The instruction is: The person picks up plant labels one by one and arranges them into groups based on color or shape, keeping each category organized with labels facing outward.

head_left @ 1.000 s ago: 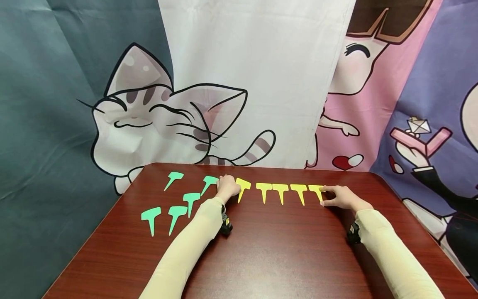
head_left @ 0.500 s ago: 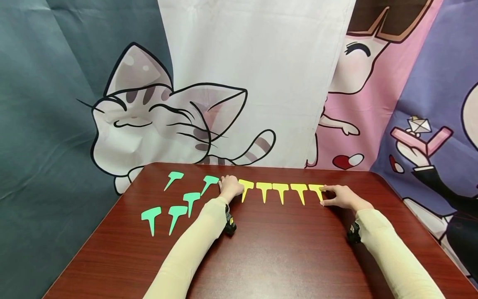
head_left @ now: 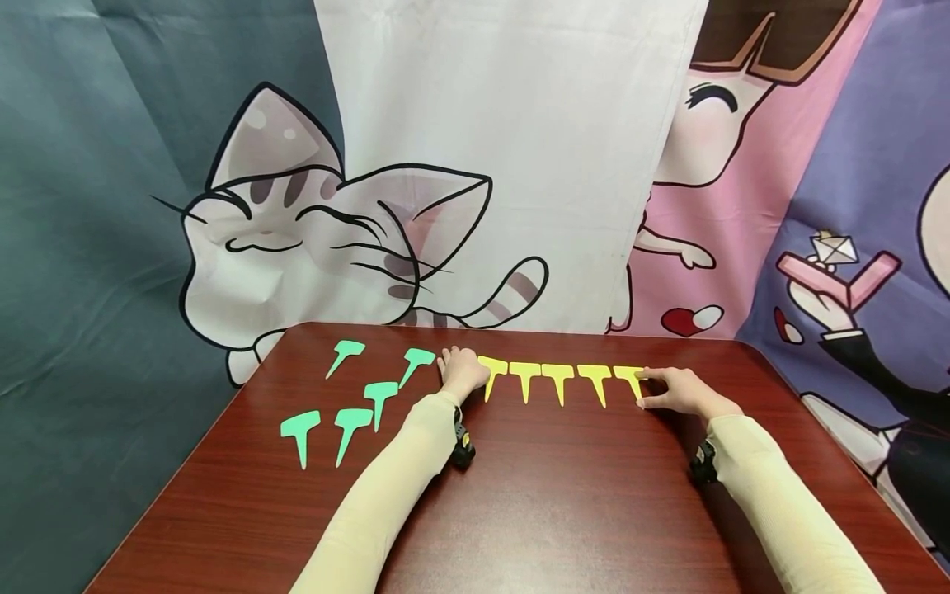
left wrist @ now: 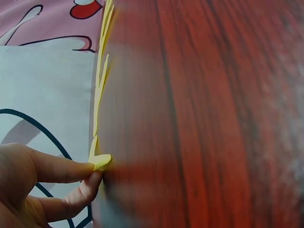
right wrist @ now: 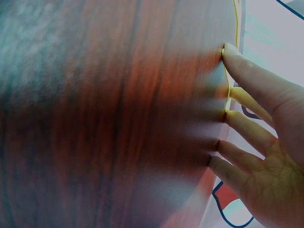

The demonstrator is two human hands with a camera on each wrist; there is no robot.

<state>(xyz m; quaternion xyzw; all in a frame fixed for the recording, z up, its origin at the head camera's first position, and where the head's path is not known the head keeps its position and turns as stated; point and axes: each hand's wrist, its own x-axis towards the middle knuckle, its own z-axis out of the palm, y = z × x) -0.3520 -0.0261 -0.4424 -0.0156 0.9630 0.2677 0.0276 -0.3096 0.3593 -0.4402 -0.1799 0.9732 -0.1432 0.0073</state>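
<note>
Near the far edge of the table (head_left: 564, 511), yellow T-shaped plant labels lie in a row, stems pointing toward me. My left hand (head_left: 462, 370) pinches the leftmost yellow plant label (left wrist: 102, 162) by its head between thumb and finger. At the row's other end, my right hand (head_left: 679, 392) rests its fingertips on the table and touches the rightmost yellow plant label (head_left: 627, 374). Its fingers (right wrist: 251, 133) are spread and fairly straight. Between the hands lie the second label (head_left: 525, 373), the middle label (head_left: 559, 375) and the fourth label (head_left: 594, 375).
Several green plant labels lie scattered at the left, among them a far one (head_left: 345, 353), one beside my left hand (head_left: 417, 360) and a near one (head_left: 300, 429). A cloth backdrop (head_left: 512, 148) with cartoon figures hangs behind the table.
My left hand has slid the leftmost yellow label right, until its head comes close to the neighbouring label. The right hand has stayed in place at the row's right end.
</note>
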